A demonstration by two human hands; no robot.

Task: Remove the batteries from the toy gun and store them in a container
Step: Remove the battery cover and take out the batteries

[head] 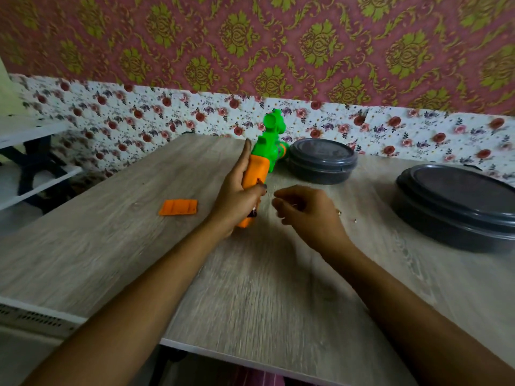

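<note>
The left hand (237, 190) is wrapped around the orange grip of the toy gun (267, 140), holding it up off the counter (250, 288) with the green end pointing at the wall. Something dark shows at the bottom of the grip, but it is too blurry to tell what. The right hand (306, 210) hangs just beside it with its fingers curled in, and I cannot tell if it pinches anything. A little orange cover (178, 208) lies flat to the left, well apart from the side edge. A small dark container (323, 160) with its lid on sits near the back edge, just beside the gun. A bigger container (457, 207) sits far right. A wide stretch of wood lies between the hands and the near edge.
</note>
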